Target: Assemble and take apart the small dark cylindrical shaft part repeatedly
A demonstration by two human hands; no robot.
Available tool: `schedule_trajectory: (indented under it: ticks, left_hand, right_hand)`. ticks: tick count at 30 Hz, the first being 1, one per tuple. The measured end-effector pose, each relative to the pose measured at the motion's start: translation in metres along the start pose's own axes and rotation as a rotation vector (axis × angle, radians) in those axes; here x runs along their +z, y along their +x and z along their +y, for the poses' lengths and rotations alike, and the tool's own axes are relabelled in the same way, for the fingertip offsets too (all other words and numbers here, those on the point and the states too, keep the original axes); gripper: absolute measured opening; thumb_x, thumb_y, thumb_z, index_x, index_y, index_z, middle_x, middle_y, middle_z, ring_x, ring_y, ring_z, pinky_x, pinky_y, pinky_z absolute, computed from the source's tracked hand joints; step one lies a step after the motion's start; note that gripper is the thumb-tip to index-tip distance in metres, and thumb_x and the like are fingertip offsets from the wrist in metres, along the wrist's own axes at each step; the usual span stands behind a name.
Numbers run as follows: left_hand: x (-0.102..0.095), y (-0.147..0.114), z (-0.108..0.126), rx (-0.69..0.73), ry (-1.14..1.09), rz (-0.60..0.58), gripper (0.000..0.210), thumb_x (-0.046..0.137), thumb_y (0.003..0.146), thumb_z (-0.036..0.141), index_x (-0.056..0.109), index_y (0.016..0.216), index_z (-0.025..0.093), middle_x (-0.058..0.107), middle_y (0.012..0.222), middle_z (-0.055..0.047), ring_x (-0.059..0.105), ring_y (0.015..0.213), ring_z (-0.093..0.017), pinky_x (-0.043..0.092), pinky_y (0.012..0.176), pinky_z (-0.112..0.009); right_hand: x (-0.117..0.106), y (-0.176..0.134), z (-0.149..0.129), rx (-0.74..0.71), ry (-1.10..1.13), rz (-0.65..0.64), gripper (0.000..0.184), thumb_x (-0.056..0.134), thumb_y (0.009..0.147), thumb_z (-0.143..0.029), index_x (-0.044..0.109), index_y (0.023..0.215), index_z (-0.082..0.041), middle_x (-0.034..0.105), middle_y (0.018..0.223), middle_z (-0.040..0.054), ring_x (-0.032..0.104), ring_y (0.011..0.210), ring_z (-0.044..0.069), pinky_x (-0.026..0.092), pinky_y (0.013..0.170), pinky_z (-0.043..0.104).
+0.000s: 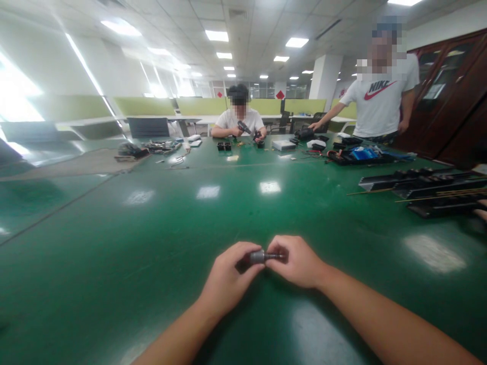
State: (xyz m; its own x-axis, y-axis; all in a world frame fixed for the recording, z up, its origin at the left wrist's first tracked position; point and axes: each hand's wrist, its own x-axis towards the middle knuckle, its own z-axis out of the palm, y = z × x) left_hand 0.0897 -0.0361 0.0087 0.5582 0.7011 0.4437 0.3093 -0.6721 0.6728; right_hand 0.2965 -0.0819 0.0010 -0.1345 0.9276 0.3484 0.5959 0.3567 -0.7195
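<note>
Between my two hands, just above the green tabletop (pixel 182 218), is a small grey metal cylinder (pixel 257 256) with a thin dark shaft (pixel 272 256) running out of its right end. The fingers and thumb of my left hand (pixel 231 271) are closed around the cylinder and hide its left end. My right hand (pixel 299 261) pinches the shaft, its thumb and forefinger close to the cylinder. The shaft's tip is partly hidden inside my right hand, and the exact kind of part cannot be made out.
Across the table a seated person holds a power drill (pixel 243 126). Another person stands at the right, one hand on a black object (pixel 304 133). Black metal channels (pixel 422 185) and thin rods lie at the right, near another hand (pixel 482 208).
</note>
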Motion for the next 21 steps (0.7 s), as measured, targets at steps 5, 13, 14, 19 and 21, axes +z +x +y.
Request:
schedule_trajectory:
  ticks: [5, 13, 14, 19, 21]
  left_hand:
    - [-0.0011, 0.0006, -0.0016, -0.017, 0.003, 0.004, 0.023, 0.070, 0.083, 0.023, 0.068, 0.105, 0.024, 0.070, 0.101, -0.004, 0.066, 0.089, -0.018, 0.055, 0.083, -0.031]
    - [-0.0014, 0.0008, -0.0005, -0.035, 0.007, 0.006, 0.024, 0.070, 0.082, 0.023, 0.068, 0.105, 0.023, 0.071, 0.103, -0.004, 0.066, 0.092, -0.019, 0.055, 0.083, -0.031]
    - [-0.0014, 0.0009, -0.0005, -0.036, 0.007, 0.006, 0.024, 0.070, 0.082, 0.023, 0.069, 0.106, 0.023, 0.071, 0.103, -0.004, 0.066, 0.091, -0.019, 0.055, 0.083, -0.031]
    - [-0.0007, 0.0018, -0.0019, -0.046, 0.003, 0.009, 0.024, 0.071, 0.082, 0.023, 0.068, 0.105, 0.024, 0.070, 0.102, -0.004, 0.066, 0.090, -0.018, 0.055, 0.082, -0.030]
    - [-0.0003, 0.0018, -0.0025, -0.053, -0.001, 0.007, 0.024, 0.071, 0.081, 0.022, 0.068, 0.105, 0.025, 0.070, 0.102, -0.003, 0.066, 0.090, -0.018, 0.054, 0.081, -0.030]
  right_hand:
    - [-0.0012, 0.0004, -0.0010, 0.010, -0.016, 0.010, 0.008, 0.071, 0.075, -0.018, 0.065, 0.081, -0.019, 0.065, 0.073, -0.0011, 0.057, 0.064, 0.013, 0.041, 0.059, 0.023]
    - [-0.0029, 0.0009, -0.0007, 0.003, -0.026, 0.020, 0.008, 0.071, 0.074, -0.018, 0.065, 0.080, -0.018, 0.066, 0.072, -0.0006, 0.058, 0.064, 0.014, 0.041, 0.059, 0.023]
    - [-0.0030, 0.0009, -0.0007, 0.002, -0.026, 0.022, 0.008, 0.071, 0.074, -0.018, 0.065, 0.080, -0.018, 0.067, 0.073, -0.0005, 0.058, 0.064, 0.014, 0.041, 0.059, 0.023]
    - [-0.0034, 0.0008, -0.0003, 0.003, -0.021, 0.023, 0.008, 0.071, 0.075, -0.018, 0.066, 0.080, -0.019, 0.067, 0.073, -0.0003, 0.059, 0.064, 0.014, 0.042, 0.059, 0.023]
    - [-0.0039, 0.0007, -0.0001, 0.004, -0.019, 0.023, 0.008, 0.071, 0.075, -0.018, 0.065, 0.080, -0.019, 0.067, 0.073, -0.0005, 0.059, 0.064, 0.014, 0.042, 0.059, 0.023]
